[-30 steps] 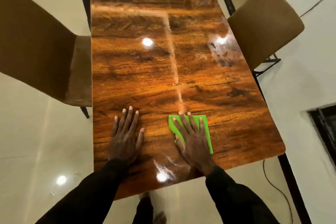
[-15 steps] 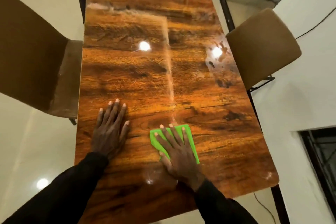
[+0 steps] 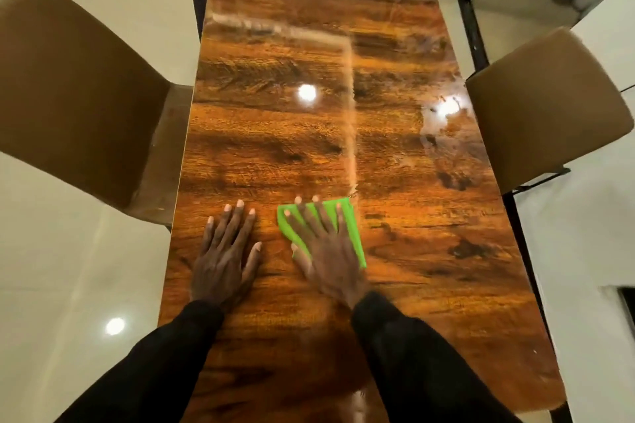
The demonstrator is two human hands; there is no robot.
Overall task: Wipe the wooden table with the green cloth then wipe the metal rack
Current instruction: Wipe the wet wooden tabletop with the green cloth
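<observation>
Left of the fingers [image 3: 235,220] stands a brown padded chair [image 3: 75,96] on a glossy cream floor [image 3: 68,285]. On that floor a round lamp reflection [image 3: 115,325] glows, nearer the viewer than the fingers. Right of the fingers, a second brown chair [image 3: 549,106] stands by a white wall [image 3: 598,233], with a dark framed opening [image 3: 627,299] low in it.

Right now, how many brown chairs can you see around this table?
2. Left chair beside the wooden table's left edge, right chair beside its right edge. More may hide beyond the far end.
</observation>
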